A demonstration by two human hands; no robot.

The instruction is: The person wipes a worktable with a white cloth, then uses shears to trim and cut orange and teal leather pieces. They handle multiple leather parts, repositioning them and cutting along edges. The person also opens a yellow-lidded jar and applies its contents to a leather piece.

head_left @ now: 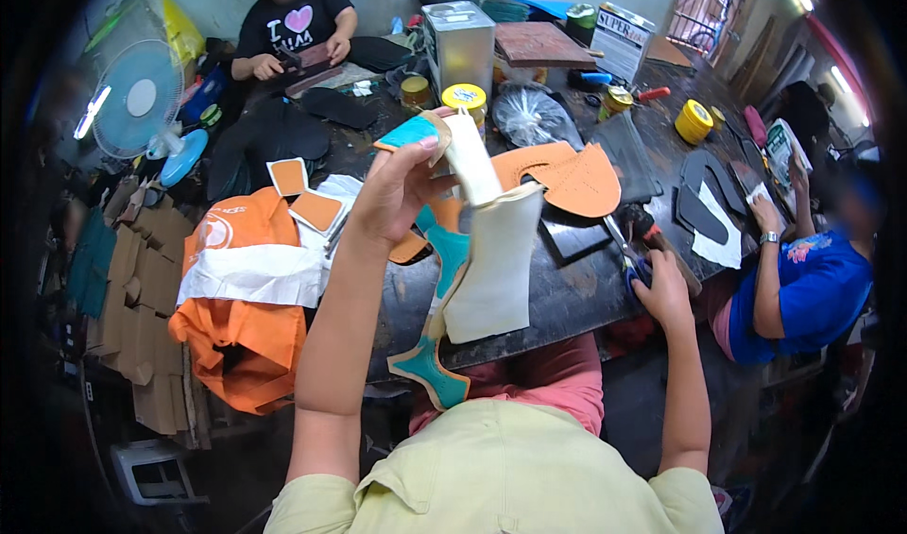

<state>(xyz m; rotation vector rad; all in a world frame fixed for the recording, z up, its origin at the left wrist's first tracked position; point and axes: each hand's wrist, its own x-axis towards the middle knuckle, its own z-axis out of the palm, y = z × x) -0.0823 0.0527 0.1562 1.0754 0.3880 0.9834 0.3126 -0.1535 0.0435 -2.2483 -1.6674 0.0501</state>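
Raised above the table's front edge, my left hand (402, 189) is closed around a teal and tan leather strip (452, 251), which looks like cut shoe parts and dangles toward my lap. A cream sheet of lining material (491, 270) hangs from the same grip, folded at its upper end. Farther right, my right hand (667, 293) has its fingers closed at the blue handles of a pair of scissors (635, 268), whose blades point away from me. Just beyond the scissors lies a dark tool with a wooden handle (652, 230). Orange leather pieces (581, 183) rest past the cream sheet.
An orange bag (241, 312) with white cloth sits at the left edge. Yellow-lidded jars (463, 98), a metal can (458, 48) and a clear plastic bag (531, 114) stand behind. One co-worker (298, 24) works at the far left, another (803, 279) at the right. A fan (142, 95) stands left.
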